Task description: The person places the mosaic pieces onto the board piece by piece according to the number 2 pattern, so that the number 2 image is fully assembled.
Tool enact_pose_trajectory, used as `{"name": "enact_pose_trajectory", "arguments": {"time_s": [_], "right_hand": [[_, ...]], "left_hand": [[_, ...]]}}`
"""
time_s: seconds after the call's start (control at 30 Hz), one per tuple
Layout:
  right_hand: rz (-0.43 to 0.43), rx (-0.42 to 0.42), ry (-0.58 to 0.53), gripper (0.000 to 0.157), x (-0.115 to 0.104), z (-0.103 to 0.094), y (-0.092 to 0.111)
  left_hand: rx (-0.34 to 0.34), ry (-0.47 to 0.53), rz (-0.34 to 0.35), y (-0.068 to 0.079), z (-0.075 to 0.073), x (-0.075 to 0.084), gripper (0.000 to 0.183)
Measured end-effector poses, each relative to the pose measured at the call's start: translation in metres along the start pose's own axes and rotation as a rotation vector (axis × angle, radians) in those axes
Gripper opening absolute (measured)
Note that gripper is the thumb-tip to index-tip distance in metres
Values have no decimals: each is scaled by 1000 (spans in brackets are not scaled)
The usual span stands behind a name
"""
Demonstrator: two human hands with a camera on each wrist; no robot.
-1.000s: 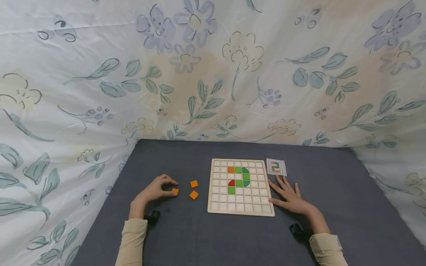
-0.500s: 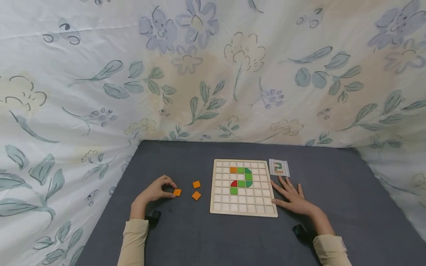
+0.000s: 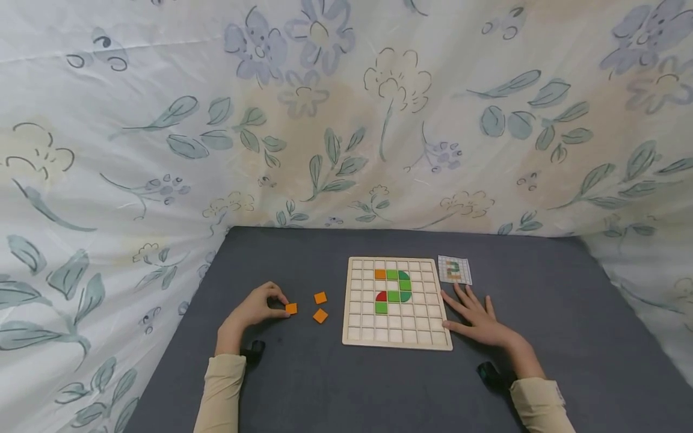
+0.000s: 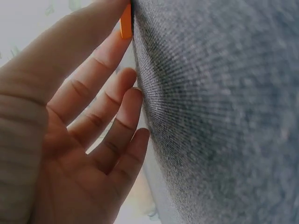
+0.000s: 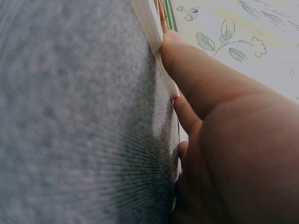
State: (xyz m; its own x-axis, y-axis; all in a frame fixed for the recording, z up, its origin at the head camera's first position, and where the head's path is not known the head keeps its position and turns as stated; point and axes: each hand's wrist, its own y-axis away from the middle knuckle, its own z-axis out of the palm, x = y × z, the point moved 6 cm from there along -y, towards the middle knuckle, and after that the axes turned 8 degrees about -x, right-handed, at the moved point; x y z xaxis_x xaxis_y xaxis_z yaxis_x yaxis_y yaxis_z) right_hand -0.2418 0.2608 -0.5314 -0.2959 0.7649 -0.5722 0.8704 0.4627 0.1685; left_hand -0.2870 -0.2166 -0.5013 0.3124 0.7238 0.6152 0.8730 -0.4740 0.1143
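Note:
My left hand (image 3: 258,307) pinches an orange square tile (image 3: 291,308) between thumb and index finger, low over the dark cloth. In the left wrist view the tile (image 4: 125,22) shows edge-on at the fingertips, and the other fingers are loosely bent. Two more orange tiles, one farther back (image 3: 320,297) and one nearer (image 3: 320,316), lie just right of this hand. My right hand (image 3: 479,322) lies spread beside the wooden grid board (image 3: 397,338), its thumb against the board's right edge. Orange, green and red pieces sit in several squares of the board, some with rounded corners.
A small printed card (image 3: 455,270) with a coloured grid pattern lies behind the right hand, by the board's back right corner. Dark grey cloth (image 3: 335,385) covers the table. A floral curtain (image 3: 346,120) hangs at the back and sides.
The left index finger has closed in on the orange tile, which was at the thumb alone with the finger apart. The right hand stays at the board's edge.

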Motion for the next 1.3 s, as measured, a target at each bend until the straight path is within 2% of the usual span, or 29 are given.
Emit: {"name": "enact_pose_trajectory", "arguments": {"time_s": [0.27, 0.43, 0.67, 0.8, 1.0, 1.3], "right_hand": [[-30, 28, -22, 71, -1, -2, 1], [-26, 18, -8, 71, 0, 0, -1], [-26, 0, -8, 72, 2, 2, 0], [-35, 6, -12, 71, 0, 0, 1], [-30, 12, -5, 70, -1, 0, 0], [-21, 4, -4, 71, 2, 0, -2]], "left_hand": [[-6, -15, 9, -3, 0, 5, 18], [-3, -7, 42, -6, 1, 15, 18], [-2, -7, 89, -14, 9, 38, 19], [-1, -24, 124, -21, 13, 56, 19], [4, -91, 145, -30, 23, 81, 20], [-13, -221, 207, -39, 50, 108, 22]]}}
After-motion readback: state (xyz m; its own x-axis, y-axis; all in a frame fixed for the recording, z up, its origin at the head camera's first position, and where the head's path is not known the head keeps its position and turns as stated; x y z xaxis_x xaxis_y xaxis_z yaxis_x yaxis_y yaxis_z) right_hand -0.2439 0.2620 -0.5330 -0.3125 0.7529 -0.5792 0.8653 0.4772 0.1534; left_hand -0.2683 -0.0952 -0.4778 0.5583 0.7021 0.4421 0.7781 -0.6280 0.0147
